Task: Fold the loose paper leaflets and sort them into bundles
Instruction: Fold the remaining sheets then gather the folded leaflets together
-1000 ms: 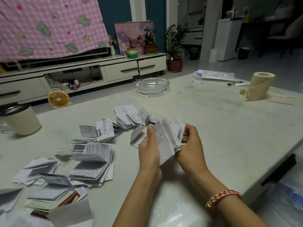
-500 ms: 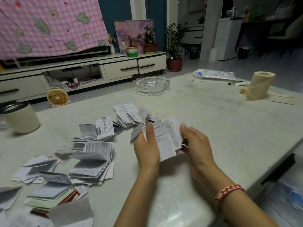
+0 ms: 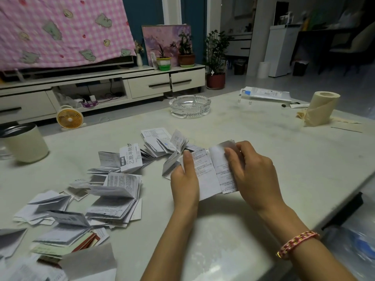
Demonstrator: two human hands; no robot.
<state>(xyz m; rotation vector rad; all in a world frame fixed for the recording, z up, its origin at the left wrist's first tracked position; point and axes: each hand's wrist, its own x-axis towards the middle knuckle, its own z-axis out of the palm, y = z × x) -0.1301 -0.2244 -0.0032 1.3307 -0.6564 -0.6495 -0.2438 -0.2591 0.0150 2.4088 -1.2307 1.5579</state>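
A bundle of folded white printed leaflets (image 3: 210, 175) is held above the pale table (image 3: 284, 159), near its middle. My left hand (image 3: 185, 179) grips the bundle's left edge, thumb lying up along its front. My right hand (image 3: 253, 173) holds the right side, fingers curled over the top leaflet. Loose folded leaflets (image 3: 160, 142) fan out on the table just behind the bundle. A stack of folded leaflets (image 3: 115, 197) lies to the left, with several more leaflets (image 3: 44, 205) scattered toward the near left corner.
A glass ashtray (image 3: 189, 106) stands at the far middle. A beige paper roll (image 3: 320, 110) and a flat packet (image 3: 267, 94) sit far right. A cream cup with a dark rim (image 3: 24, 142) stands at the far left. The table's right edge (image 3: 345, 191) runs close beside my right arm.
My right hand has moved back onto the bundle's right side and closed over the top leaflet. The bundle now lies flatter and more squared between both hands.
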